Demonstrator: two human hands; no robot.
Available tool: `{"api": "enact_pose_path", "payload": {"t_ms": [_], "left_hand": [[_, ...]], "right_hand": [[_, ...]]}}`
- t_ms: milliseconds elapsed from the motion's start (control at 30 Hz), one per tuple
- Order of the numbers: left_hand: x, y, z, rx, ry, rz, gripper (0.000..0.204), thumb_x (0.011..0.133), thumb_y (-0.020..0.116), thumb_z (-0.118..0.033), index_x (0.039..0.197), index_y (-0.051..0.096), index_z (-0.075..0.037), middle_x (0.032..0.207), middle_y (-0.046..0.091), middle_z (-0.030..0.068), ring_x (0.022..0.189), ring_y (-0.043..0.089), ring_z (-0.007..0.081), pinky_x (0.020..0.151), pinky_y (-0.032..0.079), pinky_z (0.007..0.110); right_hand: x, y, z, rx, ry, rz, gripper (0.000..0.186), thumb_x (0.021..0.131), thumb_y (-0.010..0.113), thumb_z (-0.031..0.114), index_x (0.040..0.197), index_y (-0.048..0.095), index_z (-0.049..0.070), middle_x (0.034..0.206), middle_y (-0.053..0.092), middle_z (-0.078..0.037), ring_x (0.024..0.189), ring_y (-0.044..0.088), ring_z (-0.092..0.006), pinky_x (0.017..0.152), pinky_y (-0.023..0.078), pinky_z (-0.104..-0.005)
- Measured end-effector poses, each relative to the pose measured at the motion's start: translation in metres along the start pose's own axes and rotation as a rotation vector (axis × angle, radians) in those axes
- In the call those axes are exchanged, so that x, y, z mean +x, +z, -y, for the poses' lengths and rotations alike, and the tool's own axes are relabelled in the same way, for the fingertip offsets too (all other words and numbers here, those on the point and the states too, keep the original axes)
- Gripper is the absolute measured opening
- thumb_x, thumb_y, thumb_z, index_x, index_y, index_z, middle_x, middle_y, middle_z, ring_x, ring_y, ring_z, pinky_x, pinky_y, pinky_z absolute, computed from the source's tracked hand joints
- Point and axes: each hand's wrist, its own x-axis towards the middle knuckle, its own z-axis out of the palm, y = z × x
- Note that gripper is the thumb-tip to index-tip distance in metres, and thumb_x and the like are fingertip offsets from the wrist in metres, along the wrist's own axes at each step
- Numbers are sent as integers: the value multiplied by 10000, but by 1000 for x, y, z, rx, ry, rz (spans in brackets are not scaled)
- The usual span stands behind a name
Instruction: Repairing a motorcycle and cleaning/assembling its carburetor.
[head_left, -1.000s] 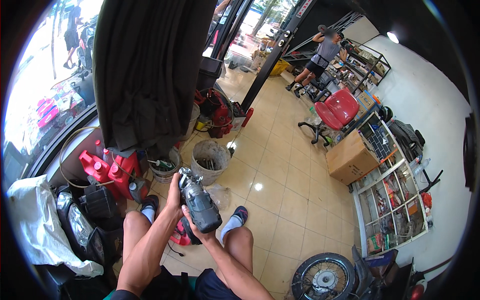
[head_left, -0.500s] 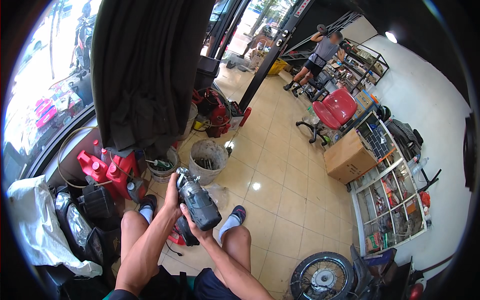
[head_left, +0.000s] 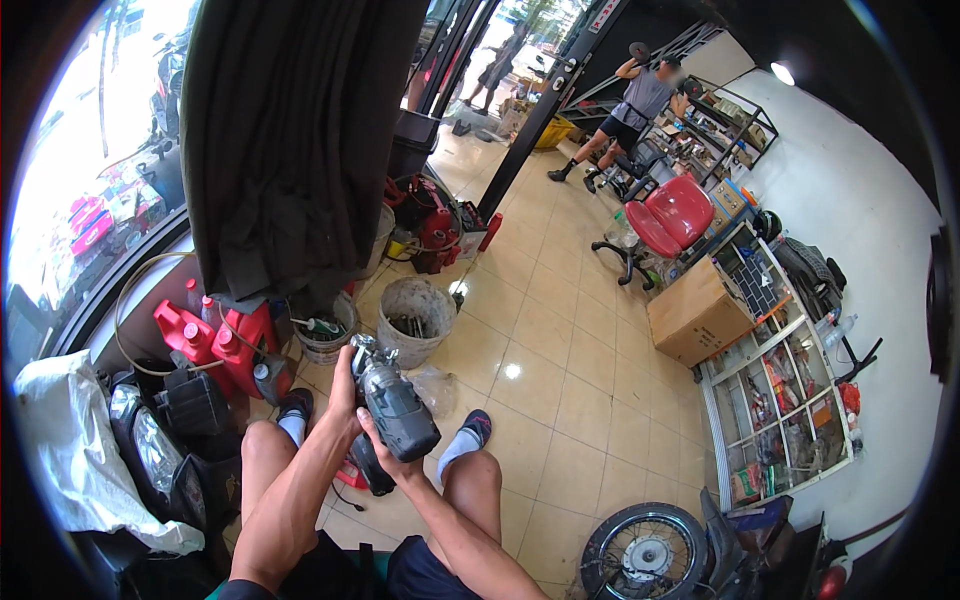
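Note:
In front of my knees I hold a bulky dark grey device (head_left: 402, 415) with bare metal parts at its far end. It looks like a power tool or a machine part; its exact kind does not show. My left hand (head_left: 343, 388) grips it along the left side near the metal end. Lower down, my right hand (head_left: 388, 452) supports the near end, thumb along its left side. Most fingers of both hands are hidden behind it. A round black piece (head_left: 371, 468) shows below, beside my right hand; whether it joins the device cannot be told.
A dirty white bucket (head_left: 420, 345) with metal parts stands ahead, beside a smaller bucket (head_left: 325, 345). Red jugs (head_left: 243, 345) are at left. A spoked wheel (head_left: 643, 552) lies at lower right. Farther off are a red chair (head_left: 668, 222), a cardboard box (head_left: 698, 315) and another person (head_left: 645, 100).
The device and my hands have shifted only slightly. In the background, the other person's legs have moved into a wider stance, and a figure outside the doorway has come into fuller view.

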Motion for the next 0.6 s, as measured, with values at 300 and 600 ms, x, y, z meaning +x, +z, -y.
{"api": "enact_pose_path", "payload": {"t_ms": [300,600], "left_hand": [[26,-27,-1,207,193,-29,380,846,469,-419,849,597,-61,765,599,41,631,569,150,603,463,281],[51,-55,-5,273,206,34,390,832,486,-421,887,609,-55,789,601,30,644,553,138,632,448,287]], "right_hand": [[-2,2,6,-48,-108,49,196,791,688,206,842,615,31,744,634,-87,646,588,-243,622,458,-354],[-5,6,-5,-190,-216,143,186,784,697,204,827,622,40,743,636,-85,648,593,-246,613,468,-350]]}}
